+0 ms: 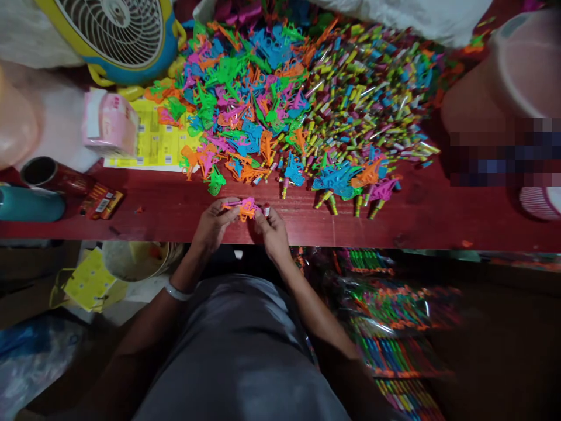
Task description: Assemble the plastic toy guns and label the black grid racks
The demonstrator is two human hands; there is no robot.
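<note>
Near the table's front edge, my left hand [213,225] is closed on small pink and orange plastic pieces [248,208] with lattice patterns. My right hand [272,230] meets it from the other side, thumb and fingers pinching a small tube [266,211] whose pale end shows. The tube is against the plastic pieces; whether it is inserted in them is hidden by the fingers. Just beyond my hands spreads a heap of similar bright plastic pieces [252,137]. To its right is a pile of small wrapped tubes [359,99]. Several pieces with tubes attached [337,181] lie at the front.
A yellow and blue fan [127,35] stands at the back left. Left on the red table [175,216] are a pink packet [111,123], a teal cylinder [30,203] and yellow printed sheets [151,131]. A large pink container [473,88] is at right. Bagged toys [394,304] lie below.
</note>
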